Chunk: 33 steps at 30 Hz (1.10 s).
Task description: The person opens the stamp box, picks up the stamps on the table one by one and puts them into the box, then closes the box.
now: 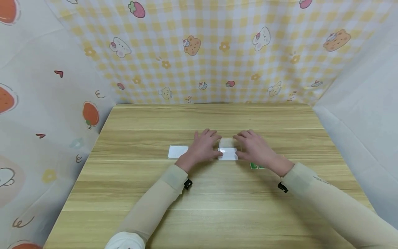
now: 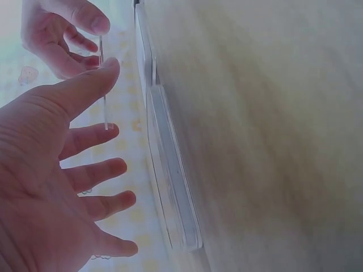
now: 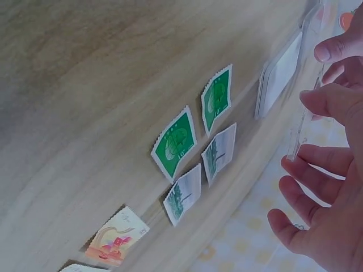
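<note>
Both hands pinch a thin clear plastic lid by its two ends, raised above the table. My left hand has thumb and index finger at one end, its other fingers spread. At the opposite end, my right hand grips with thumb and index finger. Just beneath lies a flat white rectangular case. Left of it, partly covered by the left hand, lies a second white case. Green postage stamps lie near the right hand, which hides part of them in the head view.
Beside the green stamps are two pale stamps with a green picture and an orange-red stamp, on the wooden table. A yellow checked cloth hangs behind the table, with white cloth at both sides.
</note>
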Each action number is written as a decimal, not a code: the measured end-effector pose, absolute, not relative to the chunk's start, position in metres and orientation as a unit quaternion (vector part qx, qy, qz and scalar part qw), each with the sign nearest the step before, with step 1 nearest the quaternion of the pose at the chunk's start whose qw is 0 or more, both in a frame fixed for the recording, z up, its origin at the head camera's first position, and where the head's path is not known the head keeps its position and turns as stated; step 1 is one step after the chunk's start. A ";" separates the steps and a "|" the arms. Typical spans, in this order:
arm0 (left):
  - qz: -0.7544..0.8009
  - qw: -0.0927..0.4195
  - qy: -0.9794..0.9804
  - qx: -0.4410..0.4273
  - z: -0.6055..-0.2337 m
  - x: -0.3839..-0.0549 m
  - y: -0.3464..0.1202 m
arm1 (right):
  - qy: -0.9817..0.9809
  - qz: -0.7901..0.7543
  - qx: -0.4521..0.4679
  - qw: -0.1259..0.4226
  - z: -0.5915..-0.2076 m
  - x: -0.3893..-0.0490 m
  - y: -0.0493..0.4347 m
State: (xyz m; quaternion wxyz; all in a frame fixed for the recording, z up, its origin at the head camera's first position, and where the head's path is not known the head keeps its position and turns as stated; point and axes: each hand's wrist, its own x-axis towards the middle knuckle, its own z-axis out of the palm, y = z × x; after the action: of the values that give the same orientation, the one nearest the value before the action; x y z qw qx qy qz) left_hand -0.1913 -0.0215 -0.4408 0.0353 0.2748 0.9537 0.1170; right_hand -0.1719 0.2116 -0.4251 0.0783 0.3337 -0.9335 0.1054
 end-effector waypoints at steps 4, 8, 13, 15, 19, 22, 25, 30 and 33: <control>0.122 0.040 0.953 0.276 -0.441 -0.198 -0.023 | -0.939 0.096 0.321 0.078 -0.425 -0.177 0.211; 0.126 0.040 0.954 0.270 -0.439 -0.207 -0.023 | -0.946 0.093 0.301 0.069 -0.424 -0.184 0.209; 0.131 0.045 0.958 0.250 -0.435 -0.219 -0.022 | -0.950 0.100 0.289 0.054 -0.424 -0.197 0.207; 0.135 0.048 0.960 0.242 -0.433 -0.224 -0.022 | -0.951 0.100 0.289 0.054 -0.424 -0.203 0.206; 0.143 0.057 0.960 0.234 -0.431 -0.233 -0.023 | -0.953 0.097 0.284 0.054 -0.424 -0.213 0.203; 0.140 0.064 0.960 0.232 -0.432 -0.239 -0.023 | -0.955 0.095 0.276 0.050 -0.425 -0.218 0.202; 0.137 0.066 0.962 0.229 -0.432 -0.243 -0.022 | -0.957 0.091 0.272 0.048 -0.427 -0.222 0.201; 0.139 0.078 0.963 0.218 -0.435 -0.247 -0.020 | -0.959 0.091 0.267 0.039 -0.432 -0.229 0.202; 0.140 0.086 0.963 0.212 -0.437 -0.249 -0.019 | -0.960 0.092 0.262 0.029 -0.436 -0.233 0.201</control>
State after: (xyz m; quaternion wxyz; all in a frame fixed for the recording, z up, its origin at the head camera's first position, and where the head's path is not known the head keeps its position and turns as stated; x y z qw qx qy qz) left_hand -0.2486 -0.0194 -0.4367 0.0859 0.2119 0.9635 0.1396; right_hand -0.2328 0.2014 -0.4359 0.0286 0.2616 -0.9604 0.0918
